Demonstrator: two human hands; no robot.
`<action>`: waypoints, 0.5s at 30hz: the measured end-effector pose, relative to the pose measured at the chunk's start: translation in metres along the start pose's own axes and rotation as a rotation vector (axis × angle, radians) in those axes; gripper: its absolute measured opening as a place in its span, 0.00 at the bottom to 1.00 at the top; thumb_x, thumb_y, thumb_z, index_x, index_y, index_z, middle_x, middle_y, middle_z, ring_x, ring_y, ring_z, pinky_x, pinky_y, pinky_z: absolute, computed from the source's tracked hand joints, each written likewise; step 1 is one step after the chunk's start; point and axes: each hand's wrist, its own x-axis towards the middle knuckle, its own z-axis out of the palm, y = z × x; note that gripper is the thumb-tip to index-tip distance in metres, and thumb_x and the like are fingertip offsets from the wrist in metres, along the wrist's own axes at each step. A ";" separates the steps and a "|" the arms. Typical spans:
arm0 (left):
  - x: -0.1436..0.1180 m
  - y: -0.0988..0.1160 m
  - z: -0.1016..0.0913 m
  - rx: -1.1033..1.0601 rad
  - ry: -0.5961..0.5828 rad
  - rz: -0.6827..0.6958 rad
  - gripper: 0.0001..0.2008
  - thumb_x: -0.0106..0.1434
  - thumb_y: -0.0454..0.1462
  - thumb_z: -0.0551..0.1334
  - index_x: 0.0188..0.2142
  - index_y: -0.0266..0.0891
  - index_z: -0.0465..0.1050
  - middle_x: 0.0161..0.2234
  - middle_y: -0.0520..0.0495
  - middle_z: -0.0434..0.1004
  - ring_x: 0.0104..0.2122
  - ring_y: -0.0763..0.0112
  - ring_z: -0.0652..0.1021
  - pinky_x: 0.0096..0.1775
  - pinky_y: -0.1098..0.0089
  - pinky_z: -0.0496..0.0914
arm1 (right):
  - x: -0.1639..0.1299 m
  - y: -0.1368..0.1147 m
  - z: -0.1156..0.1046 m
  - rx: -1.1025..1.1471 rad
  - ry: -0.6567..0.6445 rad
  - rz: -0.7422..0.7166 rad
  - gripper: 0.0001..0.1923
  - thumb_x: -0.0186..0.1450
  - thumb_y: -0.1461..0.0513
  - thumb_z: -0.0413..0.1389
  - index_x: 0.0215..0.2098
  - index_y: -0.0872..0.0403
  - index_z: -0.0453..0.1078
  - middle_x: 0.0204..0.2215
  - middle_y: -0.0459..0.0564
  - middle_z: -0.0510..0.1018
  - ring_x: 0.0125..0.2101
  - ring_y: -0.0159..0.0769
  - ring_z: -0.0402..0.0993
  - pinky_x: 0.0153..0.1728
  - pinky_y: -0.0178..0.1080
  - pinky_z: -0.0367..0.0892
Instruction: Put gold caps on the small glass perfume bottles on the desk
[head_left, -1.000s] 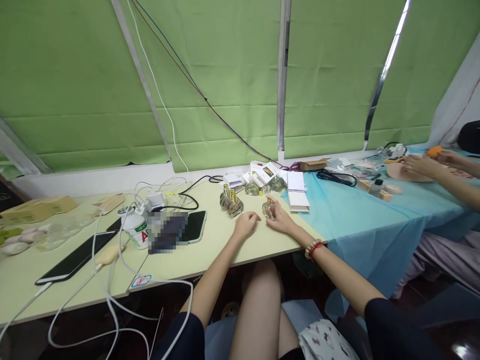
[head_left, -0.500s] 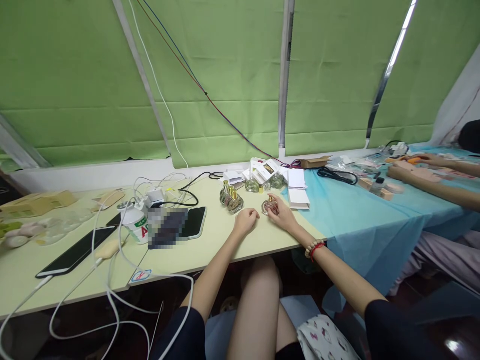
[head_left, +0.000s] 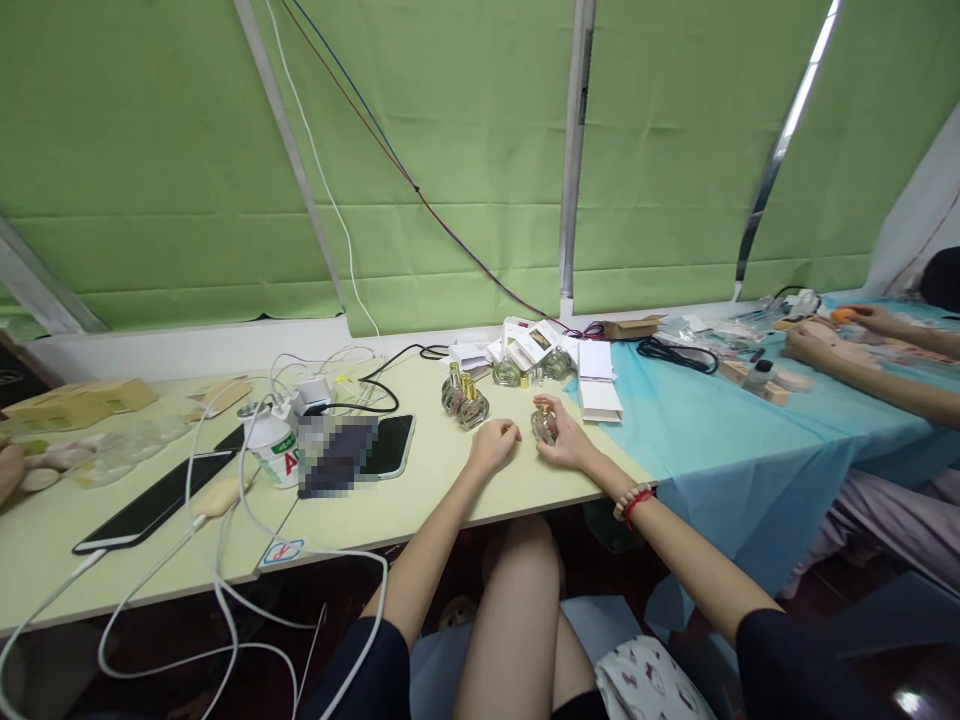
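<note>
Your right hand (head_left: 568,441) is wrapped around a small glass perfume bottle (head_left: 544,424) with a gold neck, fingers curled on its far side and thumb on the near side, holding it upright on the pale yellow-green table (head_left: 420,495). The bottle sits near the table's right end, just at the 9 o'clock side of the blue cloth (head_left: 720,440). Your left hand (head_left: 491,445) rests on the tabletop just beside it, at 9 o'clock from the bottle, fingers loosely curled under and gripping nothing.

At 10 o'clock from your left hand stand two more perfume bottles (head_left: 463,398) close together. At 12 o'clock from the held bottle lie white cartons (head_left: 529,345) with two further bottles among them. A phone (head_left: 390,445) lies face up well off at 9 o'clock, beside a white jar (head_left: 271,450) and tangled white cables (head_left: 225,560). Far off at 2 o'clock, another person's hands (head_left: 814,345) work over the blue cloth.
</note>
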 end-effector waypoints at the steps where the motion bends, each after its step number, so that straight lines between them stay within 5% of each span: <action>1: 0.000 0.000 -0.001 -0.004 -0.004 0.003 0.16 0.56 0.38 0.49 0.24 0.40 0.75 0.21 0.50 0.75 0.28 0.68 0.74 0.30 0.72 0.62 | -0.001 0.000 0.000 0.000 -0.021 0.027 0.38 0.50 0.66 0.51 0.57 0.51 0.44 0.46 0.53 0.66 0.35 0.36 0.68 0.37 0.40 0.66; 5: -0.001 0.001 -0.002 -0.013 -0.008 0.007 0.16 0.56 0.39 0.50 0.25 0.40 0.76 0.21 0.50 0.75 0.29 0.68 0.74 0.30 0.72 0.62 | -0.001 -0.002 0.001 -0.042 -0.023 0.104 0.36 0.53 0.63 0.51 0.57 0.53 0.43 0.38 0.50 0.69 0.25 0.31 0.65 0.30 0.37 0.65; 15: -0.001 0.002 -0.002 0.019 -0.010 0.003 0.16 0.56 0.38 0.50 0.25 0.40 0.76 0.21 0.50 0.76 0.29 0.67 0.74 0.31 0.72 0.62 | 0.000 -0.001 0.005 -0.174 0.029 0.098 0.44 0.51 0.51 0.58 0.59 0.54 0.43 0.44 0.57 0.67 0.39 0.45 0.69 0.37 0.45 0.66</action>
